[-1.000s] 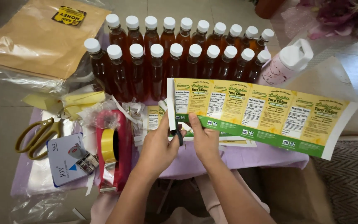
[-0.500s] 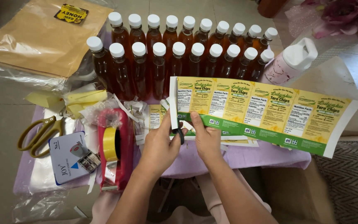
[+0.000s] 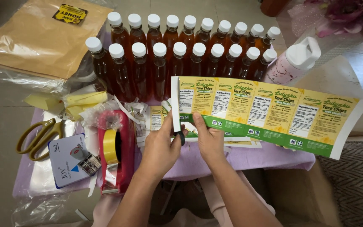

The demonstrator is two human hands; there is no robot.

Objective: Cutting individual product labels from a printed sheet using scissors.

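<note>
Cutting: left hand (image 3: 160,145) grips black-handled scissors (image 3: 180,136) at label sheet's (image 3: 269,111) left edge.
Holding: right hand (image 3: 209,141) pinches sheet's lower edge; sheet extends rightward.

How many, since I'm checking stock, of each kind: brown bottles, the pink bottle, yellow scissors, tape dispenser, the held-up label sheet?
Brown bottles: 20
Pink bottle: 1
Yellow scissors: 1
Tape dispenser: 1
Label sheet, held up: 1
Total: 24

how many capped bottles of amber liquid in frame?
19 amber bottles with white caps, in two rows behind the label sheet: 9 in the back row, 10 in the front row. More may be hidden behind the white-and-pink bottle at right.
</note>
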